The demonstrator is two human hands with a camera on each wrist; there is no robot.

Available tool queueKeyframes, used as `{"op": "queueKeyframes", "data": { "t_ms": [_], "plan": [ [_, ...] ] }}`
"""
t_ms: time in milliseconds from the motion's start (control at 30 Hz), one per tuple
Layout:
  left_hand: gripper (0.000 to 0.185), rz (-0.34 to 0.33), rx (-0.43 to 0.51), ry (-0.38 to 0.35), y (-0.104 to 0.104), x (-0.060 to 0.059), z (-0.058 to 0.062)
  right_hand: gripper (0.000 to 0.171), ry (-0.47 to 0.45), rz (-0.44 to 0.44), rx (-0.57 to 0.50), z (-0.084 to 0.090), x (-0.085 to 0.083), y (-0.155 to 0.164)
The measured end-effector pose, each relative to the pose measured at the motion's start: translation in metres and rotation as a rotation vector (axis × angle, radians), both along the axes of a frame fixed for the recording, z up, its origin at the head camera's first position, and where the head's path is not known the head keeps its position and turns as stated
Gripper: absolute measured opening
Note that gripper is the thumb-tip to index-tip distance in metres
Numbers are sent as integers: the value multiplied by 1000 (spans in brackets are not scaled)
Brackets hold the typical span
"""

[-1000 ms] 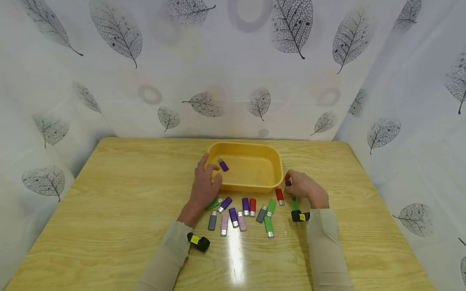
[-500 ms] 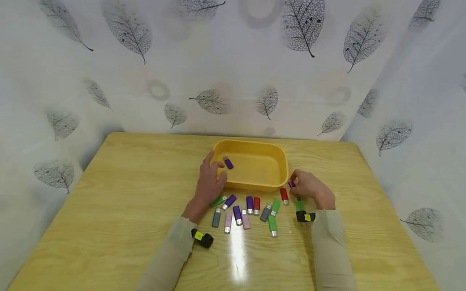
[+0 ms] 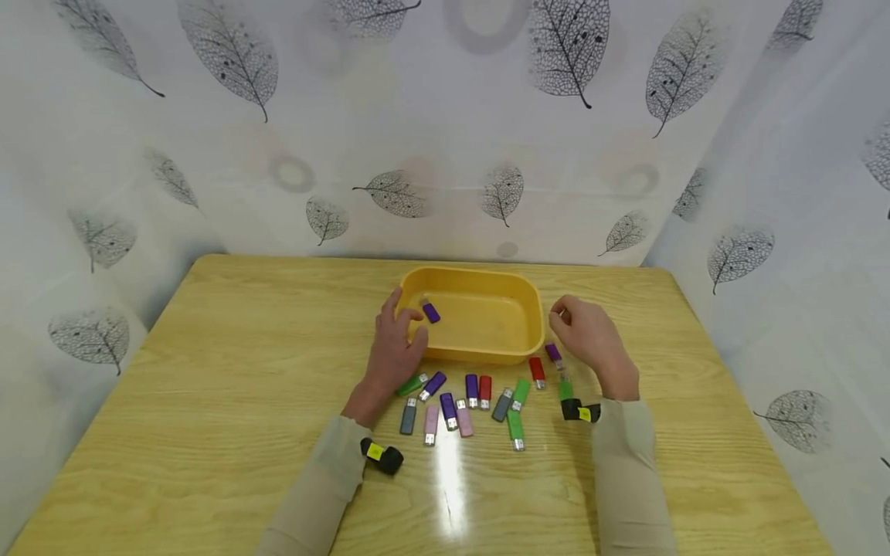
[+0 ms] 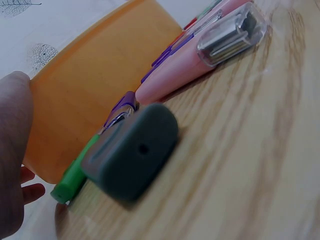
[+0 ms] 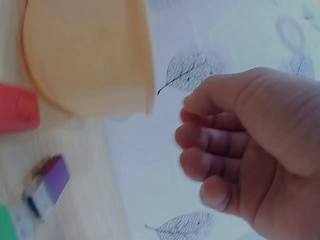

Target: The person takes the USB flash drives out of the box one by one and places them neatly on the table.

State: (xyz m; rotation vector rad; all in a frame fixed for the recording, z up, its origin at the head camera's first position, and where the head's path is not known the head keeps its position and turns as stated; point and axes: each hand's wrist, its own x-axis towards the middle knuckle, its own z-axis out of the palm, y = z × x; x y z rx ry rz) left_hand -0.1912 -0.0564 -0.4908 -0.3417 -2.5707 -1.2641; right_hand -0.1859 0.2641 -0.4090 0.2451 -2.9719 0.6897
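Observation:
A yellow tub (image 3: 528, 309) stands mid-table with one purple USB drive (image 3: 431, 312) inside. My left hand (image 3: 392, 347) grips the tub's front left corner, fingers over the rim and thumb on the outer wall. My right hand (image 3: 584, 332) hovers just right of the tub, fingers loosely curled, nothing seen in it (image 5: 240, 145). Another purple drive (image 3: 553, 354) lies on the table beside that hand, also seen in the right wrist view (image 5: 47, 185). The left wrist view shows a grey drive (image 4: 132, 150), a pink drive (image 4: 200, 65) and the tub wall (image 4: 95, 95).
Several drives in green, purple, red, grey and pink lie in a loose row (image 3: 473, 398) in front of the tub. A red drive (image 3: 536, 371) and a green one (image 3: 566, 390) lie near my right wrist. Leaf-patterned curtains close the back and sides.
My right hand has let go of the purple drive, which now lies by the tub's front right corner, and has risen away from it. The left hand has stayed on the tub.

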Motion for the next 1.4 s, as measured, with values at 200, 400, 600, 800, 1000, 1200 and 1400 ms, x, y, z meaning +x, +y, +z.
{"op": "queueKeyframes", "data": {
  "t_ms": [200,400,600,800,1000,1200,1400],
  "plan": [
    [28,9,3,-15,0,1,-1,19,121,67,-38,8,2,-21],
    [29,10,-14,7,0,0,0,12,102,163,-31,1,5,-43],
    [29,-12,-21,11,0,-2,3,16,28,221,41,1,3,-64],
    [27,4,-21,-5,-1,-1,1,31,-85,343,151,6,-14,-93],
    [26,12,-25,7,-1,0,1,44,-200,410,262,15,-30,-127],
    [26,10,-12,30,-1,0,1,47,-283,460,353,8,-47,-154],
    [26,6,-10,53,-2,1,0,53,-380,428,380,-5,-56,-169]
  ]
}}
